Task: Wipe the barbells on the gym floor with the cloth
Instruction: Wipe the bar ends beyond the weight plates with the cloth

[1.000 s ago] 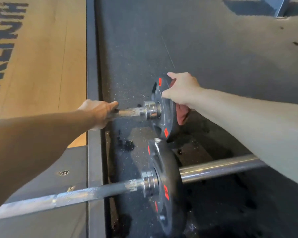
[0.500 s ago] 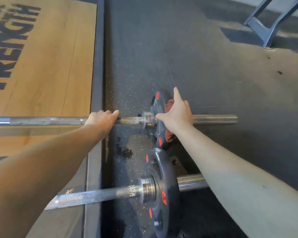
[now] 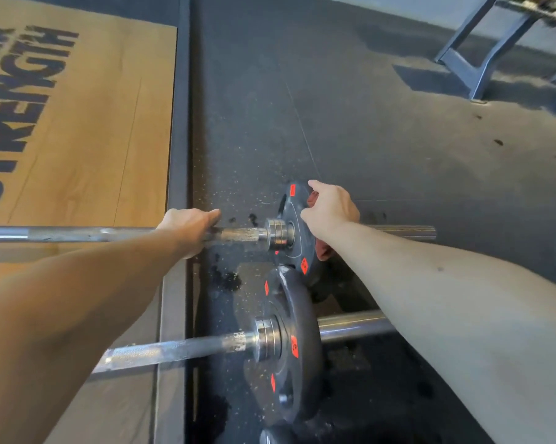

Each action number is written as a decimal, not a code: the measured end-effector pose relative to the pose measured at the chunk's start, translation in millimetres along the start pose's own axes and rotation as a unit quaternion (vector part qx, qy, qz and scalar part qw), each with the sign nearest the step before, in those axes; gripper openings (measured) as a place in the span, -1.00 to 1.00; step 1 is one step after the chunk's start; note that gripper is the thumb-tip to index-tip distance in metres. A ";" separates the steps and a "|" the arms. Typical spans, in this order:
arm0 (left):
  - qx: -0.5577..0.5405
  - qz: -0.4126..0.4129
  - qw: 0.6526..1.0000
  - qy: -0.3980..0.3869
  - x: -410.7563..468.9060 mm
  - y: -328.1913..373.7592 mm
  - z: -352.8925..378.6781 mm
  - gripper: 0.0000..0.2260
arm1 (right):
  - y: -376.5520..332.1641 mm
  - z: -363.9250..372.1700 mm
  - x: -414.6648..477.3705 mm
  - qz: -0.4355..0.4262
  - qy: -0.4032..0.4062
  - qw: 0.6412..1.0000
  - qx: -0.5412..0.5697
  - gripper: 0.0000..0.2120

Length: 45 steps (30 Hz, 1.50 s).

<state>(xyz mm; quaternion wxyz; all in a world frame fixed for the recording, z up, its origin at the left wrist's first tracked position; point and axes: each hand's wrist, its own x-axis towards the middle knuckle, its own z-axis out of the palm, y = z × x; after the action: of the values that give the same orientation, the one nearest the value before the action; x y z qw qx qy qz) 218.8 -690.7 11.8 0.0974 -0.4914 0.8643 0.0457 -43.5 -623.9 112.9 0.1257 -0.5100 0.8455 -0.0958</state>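
Our right fingers (image 3: 315,186) are curled again over the red cloth (image 3: 322,251); half a second ago they were stretched out flat. The right hand (image 3: 329,208) presses the cloth on the outer face of the far plate (image 3: 294,206), now close to its upper rim. Our left hand (image 3: 190,227) keeps its fingers closed around the shaft of the far barbell (image 3: 78,233), holding it steady. We judge that the wiping of this plate is under way. The near barbell (image 3: 180,349), lying just beside, is not yet touched.
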 end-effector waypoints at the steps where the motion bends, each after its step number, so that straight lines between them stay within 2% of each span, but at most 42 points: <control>1: 0.001 -0.008 1.000 0.011 -0.5 -0.4 2.1 -0.66 | -1.0 -1.2 2.2 -0.005 0.000 1.000 0.002 -0.37; 4: 0.019 -0.010 1.000 -0.005 0.5 -3.7 4.5 -0.63 | 4.3 -8.1 1.4 -0.054 -0.042 0.997 0.041 -0.28; 7: 0.024 0.002 1.000 -0.019 1.0 -7.3 3.0 -0.59 | 16.8 -6.9 -5.1 -0.052 -0.073 0.982 0.166 -0.22; 9: 0.022 -0.018 0.999 -0.022 -0.9 -8.0 4.2 -0.51 | 18.8 -1.8 -11.8 -0.018 -0.062 0.972 0.225 -0.19; 12: 0.031 -0.030 0.998 -0.039 -1.2 -3.7 -2.3 -0.39 | 16.8 8.7 -22.3 0.005 -0.042 0.969 0.242 -0.14; 15: 0.032 -0.033 0.998 -0.035 -0.3 1.4 3.8 -0.38 | 21.5 14.0 -26.0 0.003 -0.033 0.965 0.260 -0.13; 17: 0.037 -0.031 0.998 -0.036 2.3 1.2 5.0 -0.39 | 19.0 12.6 -25.7 0.009 -0.025 0.974 0.223 -0.01; 19: 0.022 -0.036 0.999 -0.030 3.7 2.7 9.0 -0.36 | 13.0 14.9 -26.8 0.009 0.004 0.992 0.125 0.07; 23: 0.030 -0.054 0.998 -0.027 4.9 3.9 7.8 -0.37 | -2.6 25.5 -30.7 -0.026 0.044 0.998 0.029 -0.18; 26: 0.025 -0.062 0.998 -0.013 5.8 4.7 9.2 -0.37 | 3.1 24.0 -30.2 -0.033 0.045 0.997 0.049 -0.28; 28: 0.019 -0.058 0.998 -0.012 6.8 5.6 6.7 -0.36 | 12.2 23.1 -29.4 -0.025 0.048 0.996 0.075 -0.28; 32: 0.012 -0.051 0.999 -0.008 6.5 10.2 4.4 -0.48 | 25.5 25.4 -33.3 -0.003 0.070 0.992 0.109 -0.26; 37: -0.021 -0.051 0.998 -0.007 2.3 7.2 2.9 -0.51 | 17.9 26.4 -33.9 0.035 0.087 0.987 0.129 -0.28; 43: -0.002 -0.041 0.999 0.002 2.5 5.1 9.6 -0.51 | 21.3 21.7 -36.9 -0.034 0.068 0.997 0.031 -0.29; 45: -0.004 -0.038 0.999 -0.025 1.1 2.9 2.6 -0.52 | 14.5 21.7 -42.9 -0.063 0.059 0.996 -0.002 -0.30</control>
<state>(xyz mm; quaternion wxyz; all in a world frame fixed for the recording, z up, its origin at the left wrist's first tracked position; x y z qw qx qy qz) 216.1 -689.7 9.0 0.1190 -0.5230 0.8420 0.0580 -29.8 -579.9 93.0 0.0685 -0.5557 0.8180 -0.1319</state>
